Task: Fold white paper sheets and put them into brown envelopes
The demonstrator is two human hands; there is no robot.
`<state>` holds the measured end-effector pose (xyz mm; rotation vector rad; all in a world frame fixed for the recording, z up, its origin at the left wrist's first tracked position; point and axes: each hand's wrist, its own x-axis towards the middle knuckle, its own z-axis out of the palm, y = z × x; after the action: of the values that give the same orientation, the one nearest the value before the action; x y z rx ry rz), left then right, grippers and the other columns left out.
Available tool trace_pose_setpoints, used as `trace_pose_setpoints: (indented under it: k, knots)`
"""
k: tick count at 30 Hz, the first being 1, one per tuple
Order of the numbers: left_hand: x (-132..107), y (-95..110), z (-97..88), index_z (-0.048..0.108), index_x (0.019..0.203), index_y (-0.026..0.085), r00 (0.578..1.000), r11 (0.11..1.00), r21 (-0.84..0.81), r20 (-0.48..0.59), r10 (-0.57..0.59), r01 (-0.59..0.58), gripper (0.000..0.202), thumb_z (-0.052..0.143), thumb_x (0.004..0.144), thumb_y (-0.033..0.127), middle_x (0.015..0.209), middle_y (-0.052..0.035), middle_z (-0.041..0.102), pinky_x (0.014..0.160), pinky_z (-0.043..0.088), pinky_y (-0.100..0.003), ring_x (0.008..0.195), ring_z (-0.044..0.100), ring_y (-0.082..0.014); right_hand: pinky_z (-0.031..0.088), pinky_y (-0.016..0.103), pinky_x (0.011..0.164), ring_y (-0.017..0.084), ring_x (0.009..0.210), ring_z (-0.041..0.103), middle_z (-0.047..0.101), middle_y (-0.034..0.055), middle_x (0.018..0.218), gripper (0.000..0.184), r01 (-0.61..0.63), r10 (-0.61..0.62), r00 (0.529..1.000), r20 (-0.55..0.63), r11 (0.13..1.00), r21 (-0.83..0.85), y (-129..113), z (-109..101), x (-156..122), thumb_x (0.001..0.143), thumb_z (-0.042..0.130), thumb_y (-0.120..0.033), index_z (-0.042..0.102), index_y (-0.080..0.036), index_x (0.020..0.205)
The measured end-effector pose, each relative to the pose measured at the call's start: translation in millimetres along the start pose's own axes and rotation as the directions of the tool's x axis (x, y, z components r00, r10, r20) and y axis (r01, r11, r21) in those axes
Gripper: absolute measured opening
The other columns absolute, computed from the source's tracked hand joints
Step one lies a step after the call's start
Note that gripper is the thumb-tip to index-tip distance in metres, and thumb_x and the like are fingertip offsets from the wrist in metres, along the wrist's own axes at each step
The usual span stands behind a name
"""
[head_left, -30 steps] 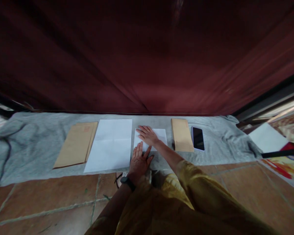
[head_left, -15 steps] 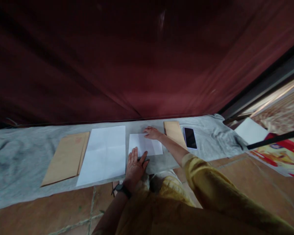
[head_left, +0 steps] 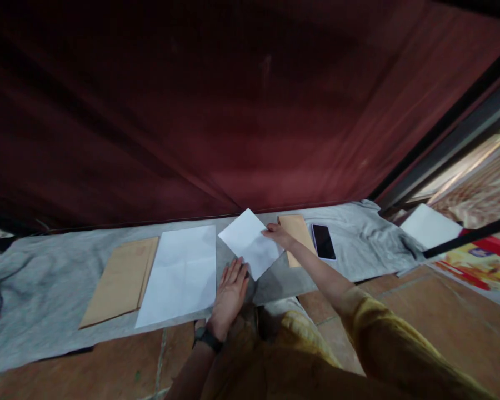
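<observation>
A small white sheet of paper (head_left: 250,239) lies turned at an angle on the grey cloth (head_left: 275,283), one corner pointing away from me. My right hand (head_left: 279,234) pinches its right edge between thumb and fingers. Flat beside the sheet's near left edge rests my left hand (head_left: 231,289), fingers stretched out and holding nothing. To the left is a larger white sheet (head_left: 181,275) with faint creases. Beyond that lie brown envelopes (head_left: 120,278), stacked. Another brown envelope (head_left: 296,233) sits right of the small sheet, partly covered by my right forearm.
A phone (head_left: 324,242) with a dark screen lies right of the envelope. Behind the cloth rises a dark red fabric wall (head_left: 250,139). At far right are a dark metal bar (head_left: 470,241), a white sheet (head_left: 431,225) and a red-and-yellow printed package (head_left: 483,266). Tiled floor (head_left: 120,366) runs in front.
The small sheet has turned from lying square to a diamond position. My right hand has gone from flat on it to pinching its right edge. My left hand's fingers have drawn together.
</observation>
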<state>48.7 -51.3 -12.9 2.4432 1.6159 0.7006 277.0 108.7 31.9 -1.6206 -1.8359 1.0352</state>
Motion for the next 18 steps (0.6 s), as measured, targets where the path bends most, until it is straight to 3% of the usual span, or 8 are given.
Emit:
trace_pose_setpoints:
  k: [3, 5, 7, 11, 15, 18]
  knots:
    - [-2, -3, -2.3, 0.048, 0.148, 0.022, 0.972, 0.969, -0.2, -0.151, -0.18, 0.148, 0.047, 0.036, 0.103, 0.031, 0.157, -0.0108, 0.045, 0.118, 0.042, -0.048, 0.144, 0.044, -0.0239, 0.042, 0.023, 0.052, 0.014, 0.058, 0.056, 0.061, -0.0012, 0.064, 0.026, -0.09, 0.105, 0.988, -0.117, 0.987, 0.13, 16, 25, -28, 0.09, 0.053, -0.038, 0.06, -0.018, 0.076]
    - [-1, -7, -2.8, 0.048, 0.148, 0.021, 0.951, 0.939, -0.275, -0.171, -0.259, 0.206, 0.048, 0.034, 0.104, 0.033, 0.156, -0.0111, 0.046, 0.119, 0.041, -0.047, 0.143, 0.045, -0.0229, 0.043, 0.023, 0.053, 0.014, 0.057, 0.056, 0.06, -0.0013, 0.061, 0.026, -0.131, 0.166, 0.971, -0.171, 0.971, 0.198, 25, 47, -43, 0.087, 0.056, -0.042, 0.059, -0.018, 0.075]
    - [1, -10, -1.0, 0.048, 0.148, 0.021, 0.954, 0.938, -0.274, -0.151, -0.259, 0.211, 0.048, 0.033, 0.104, 0.035, 0.157, -0.0109, 0.045, 0.12, 0.04, -0.046, 0.145, 0.043, -0.0228, 0.044, 0.024, 0.054, 0.014, 0.057, 0.055, 0.059, -0.0018, 0.061, 0.025, -0.158, 0.211, 0.956, -0.205, 0.956, 0.246, 32, 67, -54, 0.083, 0.06, -0.042, 0.058, -0.019, 0.073]
    - [12, -9, 12.6, 0.048, 0.147, 0.015, 0.981, 0.978, -0.105, -0.054, -0.185, 0.179, 0.051, 0.035, 0.103, 0.037, 0.16, -0.014, 0.041, 0.121, 0.037, -0.049, 0.15, 0.034, -0.0271, 0.041, 0.024, 0.055, 0.014, 0.058, 0.052, 0.055, -0.0044, 0.057, 0.021, -0.183, 0.254, 0.93, -0.264, 0.946, 0.266, 39, 88, -63, 0.077, 0.058, -0.038, 0.055, -0.022, 0.066]
    - [29, -4, 31.8, 0.044, 0.149, 0.007, 0.976, 0.971, 0.108, 0.031, -0.218, 0.213, 0.059, 0.038, 0.102, 0.041, 0.16, -0.0193, 0.037, 0.123, 0.029, -0.053, 0.152, 0.027, -0.0318, 0.039, 0.024, 0.056, 0.014, 0.059, 0.054, 0.056, -0.0043, 0.058, 0.014, -0.173, 0.243, 0.924, -0.296, 0.954, 0.245, 43, 89, -65, 0.075, 0.057, -0.034, 0.056, -0.022, 0.067]
    - [37, -5, 40.2, 0.039, 0.152, 0.004, 0.967, 0.956, 0.175, 0.053, -0.247, 0.235, 0.065, 0.039, 0.101, 0.045, 0.161, -0.0218, 0.034, 0.123, 0.027, -0.053, 0.153, 0.026, -0.0317, 0.042, 0.025, 0.059, 0.016, 0.064, 0.059, 0.062, -0.0028, 0.063, 0.01, -0.165, 0.23, 0.925, -0.303, 0.96, 0.227, 46, 88, -67, 0.073, 0.057, -0.031, 0.06, -0.021, 0.073]
